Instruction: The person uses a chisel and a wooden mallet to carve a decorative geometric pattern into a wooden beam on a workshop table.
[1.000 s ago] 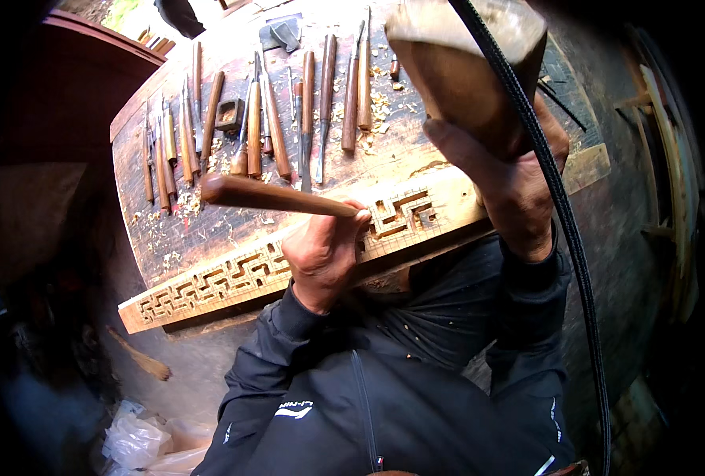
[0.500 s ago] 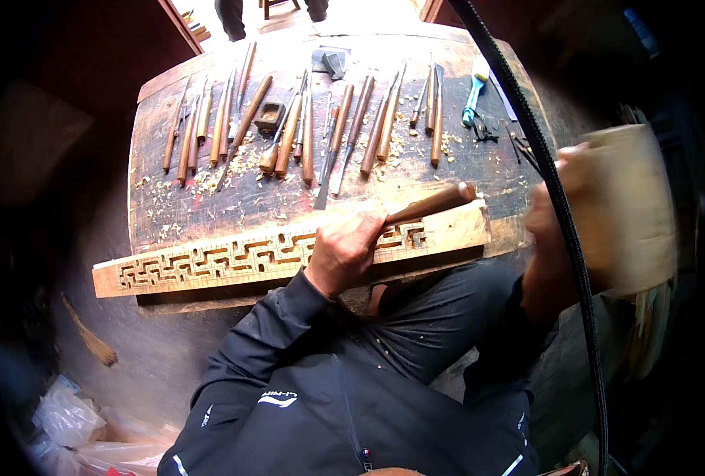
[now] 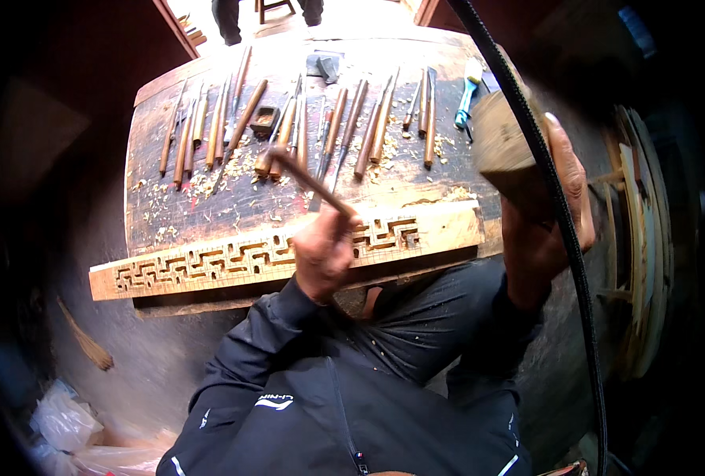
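Note:
My left hand is closed around a wooden-handled carving chisel, blurred by motion, its handle slanting up and to the left. The chisel's blade is hidden by the hand. Below the chisel lies a long pale board with an angular fretwork pattern cut along it, set at the near edge of the workbench. Raised to the right of the board, my right hand grips a thick wooden mallet. The mallet is apart from both chisel and board, and a black cable partly covers that hand.
Several chisels lie in a row across the bench among wood shavings. A small dark box and a blue-handled brush are there too. A black cable hangs at right. A hand broom lies at lower left. Someone's legs show beyond.
The chisel has swung from pointing right along the board to leaning up and left. My right hand has brought the mallet leftward, in toward the bench.

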